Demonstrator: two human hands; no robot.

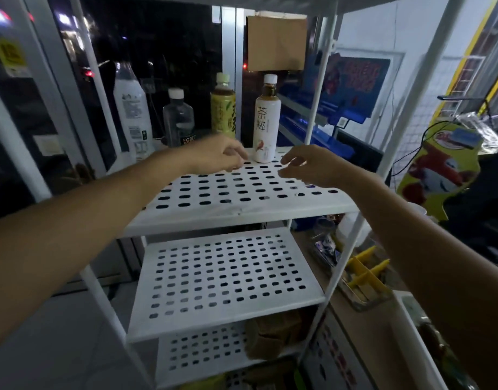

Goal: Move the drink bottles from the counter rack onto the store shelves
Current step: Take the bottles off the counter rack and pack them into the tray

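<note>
A white perforated metal top shelf of a white rack carries four bottles, all upright with long axes vertical and caps pointing up. Nearest the front stands a slim white tea bottle with a white cap and dark lettering down its label, at the shelf's back right part. Behind it to the left is a yellow-green labelled tea bottle with a pale green cap, then a clear squarish bottle with a white cap, and furthest left a tall white bottle. The left hand hovers over the shelf just left of the white tea bottle's base, fingers loosely curled and holding nothing. The right hand hovers just right of the same base, fingers loosely bent, also holding nothing. Neither hand clearly touches the bottle. Below is a second perforated white shelf with nothing visible on it, and lower still a brown bundle lies on a third shelf.
</note>
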